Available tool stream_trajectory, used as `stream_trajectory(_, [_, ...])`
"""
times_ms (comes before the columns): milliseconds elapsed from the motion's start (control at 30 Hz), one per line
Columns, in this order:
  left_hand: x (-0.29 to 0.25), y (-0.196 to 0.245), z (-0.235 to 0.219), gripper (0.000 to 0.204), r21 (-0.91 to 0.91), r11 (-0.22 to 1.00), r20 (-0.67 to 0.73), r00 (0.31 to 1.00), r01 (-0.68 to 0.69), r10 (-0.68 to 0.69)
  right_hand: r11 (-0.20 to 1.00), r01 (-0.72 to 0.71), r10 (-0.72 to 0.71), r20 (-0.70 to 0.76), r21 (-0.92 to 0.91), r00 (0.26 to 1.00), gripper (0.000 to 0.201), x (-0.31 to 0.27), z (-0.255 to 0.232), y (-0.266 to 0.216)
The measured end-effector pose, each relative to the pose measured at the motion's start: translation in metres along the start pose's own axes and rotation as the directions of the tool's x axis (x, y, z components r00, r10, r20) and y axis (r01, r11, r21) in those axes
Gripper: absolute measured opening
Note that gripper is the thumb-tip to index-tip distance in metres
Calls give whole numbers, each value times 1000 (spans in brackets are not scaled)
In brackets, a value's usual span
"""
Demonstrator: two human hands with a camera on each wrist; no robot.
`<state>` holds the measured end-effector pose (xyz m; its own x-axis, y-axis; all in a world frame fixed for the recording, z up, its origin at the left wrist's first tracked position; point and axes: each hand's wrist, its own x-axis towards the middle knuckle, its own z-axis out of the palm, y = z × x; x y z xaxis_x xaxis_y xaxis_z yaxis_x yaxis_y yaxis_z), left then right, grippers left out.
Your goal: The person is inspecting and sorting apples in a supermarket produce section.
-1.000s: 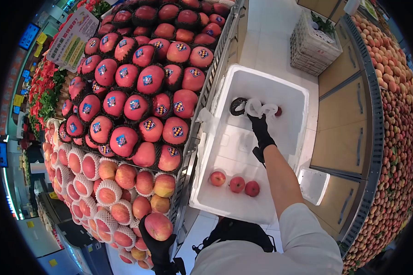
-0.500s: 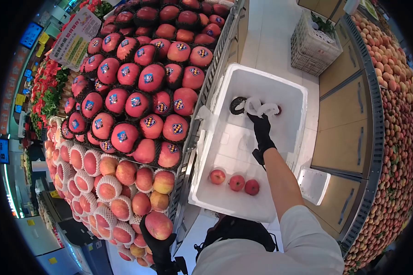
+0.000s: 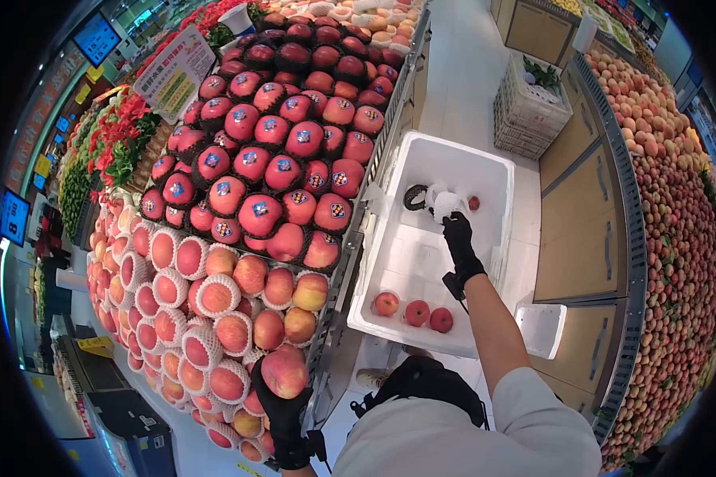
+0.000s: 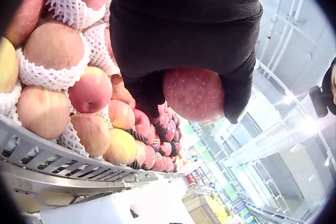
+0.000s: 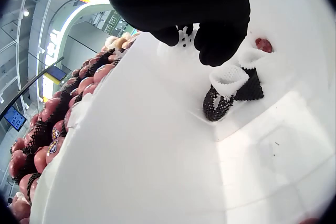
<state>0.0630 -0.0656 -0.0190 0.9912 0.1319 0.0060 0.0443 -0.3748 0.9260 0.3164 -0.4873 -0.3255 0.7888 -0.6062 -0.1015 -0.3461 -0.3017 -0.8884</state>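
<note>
My left hand [image 3: 282, 417], in a black glove, grips a bare red apple [image 3: 285, 371] beside the netted apples at the display's near edge. The left wrist view shows the thumb and fingers round this apple [image 4: 194, 95]. Over the white foam box [image 3: 497, 163], my gloved right hand [image 3: 461, 242] pinches a white foam net [image 3: 449, 207]. Part of that net [image 5: 185, 37] shows between the fingertips in the right wrist view. Below it in the box lie a black foam net [image 5: 218, 103], another white net [image 5: 229, 78] and a small red fruit [image 5: 263, 45].
Three red apples [image 3: 417, 313] lie at the box's near end. Left of the box, the railed display holds stickered apples [image 3: 254, 167] in black nets. A white crate [image 3: 529, 115] stands beyond the box. Wooden cabinets [image 3: 581, 199] and heaped small fruit [image 3: 676, 262] are on the right.
My right hand has taken hold of a white net and raised it from the others, uncovering more of the small red fruit. The head view has tilted upward. My left hand still holds the apple.
</note>
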Motion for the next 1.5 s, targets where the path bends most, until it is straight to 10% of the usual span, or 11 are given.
stream_trajectory(300, [-32, -54, -59, 94, -60, 998, -154, 988, -9, 0, 899, 427, -419, -97, 95, 903, 35, -55, -4, -49])
stream_trajectory(367, [-40, -59, -69, 93, -55, 998, -186, 982, -23, 12, 883, -12, -73, 162, 469, 984, 24, -117, -36, -137])
stream_trajectory(733, [-77, -76, -121, 88, -162, 983, -322, 946, -88, 32, 570, -373, -184, 556, 732, 810, 9, -237, 2, -232])
stream_trajectory(833, [-88, -80, -133, 86, -293, 952, -334, 943, -91, -12, 615, -250, -267, 495, 748, 827, 3, -258, 16, -241])
stream_trajectory(867, [-91, -80, -138, 86, -281, 956, -332, 943, -83, -16, 768, 78, -434, 426, 636, 793, 16, -259, 21, -235])
stream_trajectory(967, [-104, -74, -153, 85, -255, 962, -349, 937, -96, 1, 787, 323, -551, 363, 526, 752, 10, -283, 24, -253])
stream_trajectory(1267, [-140, -87, -183, 76, -211, 971, -443, 897, -112, 8, 720, 108, -463, 359, 685, 811, 27, -362, 30, -303])
stream_trajectory(1367, [-146, -101, -187, 77, -211, 971, -461, 887, -111, 1, 735, 334, -623, 396, 590, 674, 22, -354, 45, -283])
stream_trajectory(1400, [-147, -107, -188, 78, -203, 973, -467, 884, -108, 0, 705, 94, -573, 486, 703, 660, 18, -356, 48, -285])
stream_trajectory(1433, [-148, -111, -189, 79, -214, 971, -469, 883, -106, -7, 715, 428, -676, 391, 553, 624, 17, -378, 44, -303])
stream_trajectory(1500, [-148, -117, -189, 80, -237, 966, -473, 881, -103, -22, 719, 268, -638, 457, 641, 620, 17, -388, 51, -307])
